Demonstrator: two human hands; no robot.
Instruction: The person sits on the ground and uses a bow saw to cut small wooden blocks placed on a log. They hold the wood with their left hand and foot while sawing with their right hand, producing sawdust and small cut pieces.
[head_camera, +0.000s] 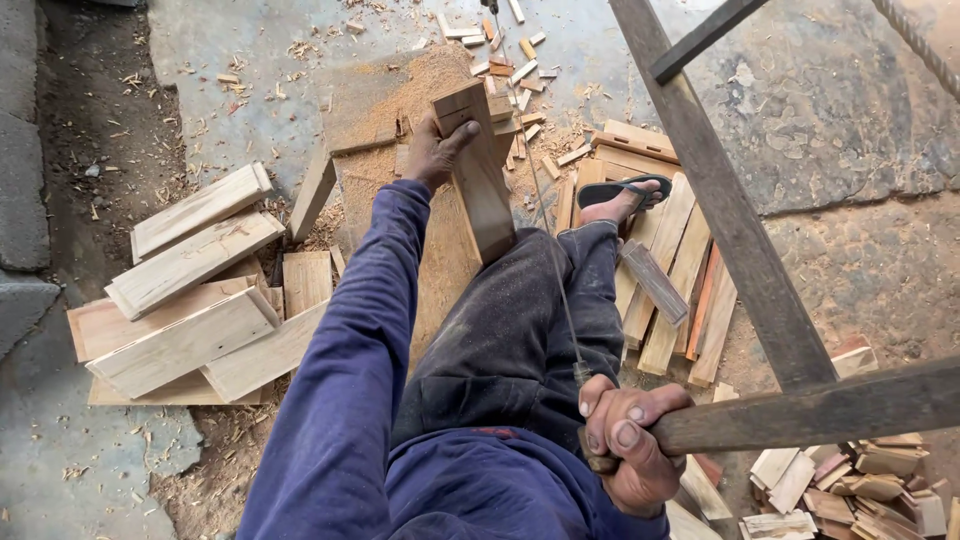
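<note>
My left hand (437, 150) grips the top of an upright wooden block (478, 175) that stands on a sawdust-covered board (372, 175). My right hand (628, 440) is closed around the wooden handle of a frame saw (800, 410). Its thin blade (545, 235) runs from my right hand up past the block. The saw's dark wooden frame bars (715, 180) cross the right side of the view. My knee in dark trousers leans against the block, and my sandalled foot (622, 197) rests on wooden slats.
Stacked pale planks (190, 300) lie to the left on the ground. Long slats (670, 280) lie right of my leg. Small offcuts (860, 490) are piled at lower right and scattered beyond the block (505, 60). Sawdust covers the concrete.
</note>
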